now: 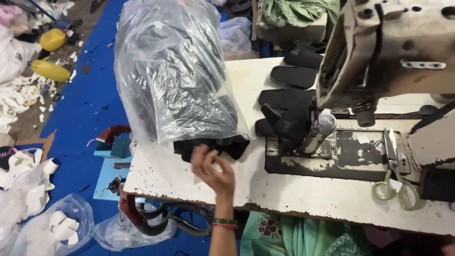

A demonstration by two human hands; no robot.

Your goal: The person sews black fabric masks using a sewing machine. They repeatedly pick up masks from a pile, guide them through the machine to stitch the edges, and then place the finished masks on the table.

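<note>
L hand [214,171] raised over worn white table [294,194] edge, fingers loosely curled, half open, holding nothing, fingertips just at black fabric pieces [215,144] spilling from big clear plastic bag [175,71] at table's left; R hand not in view; sewing machine [388,47] + scissors [395,178] to right.

Glossy clear plastic bag [175,71], chipped painted table [294,189]

left hand [214,169] raised at black pieces [213,144] | clear plastic bag [170,71] above | scissors [395,178] right
</note>
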